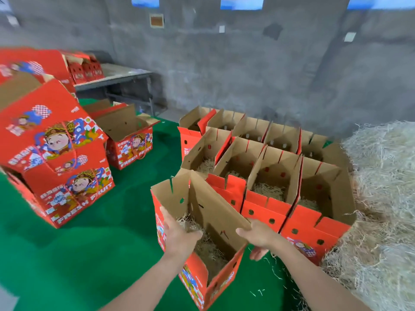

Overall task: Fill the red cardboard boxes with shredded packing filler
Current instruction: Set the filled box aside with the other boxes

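At 6 o'clock an open red box (215, 212) sits over the green floor mat (89, 243), flaps up, with a thin bed of shredded filler (205, 245) inside. Its lowest corner runs to the bottom edge, so I cannot tell whether it rests on the mat or is lifted. The left hand (179, 232) is on the box's 9 o'clock wall, fingers flat outside and thumb hooked over the rim, its grip pinching the cardboard. The right hand (258, 237) takes the 3 o'clock flap, thumb on top and fingers curled beneath, a narrow grip partly hidden under the flap.

At 1 o'clock a block of open boxes (276, 167) stands wall to wall. The nearer row shows filler, while flaps hide the far row's bottoms. Touching it at 3 o'clock is a filler heap (381, 176), cut off at the right. At 9 o'clock a stack of closed boxes (58, 153) is blurred and cut off at the left. At 11 o'clock stands a single open box (132, 140), its inside hidden. Behind it a tabletop (125, 74) carries more red boxes, too blurred to count.
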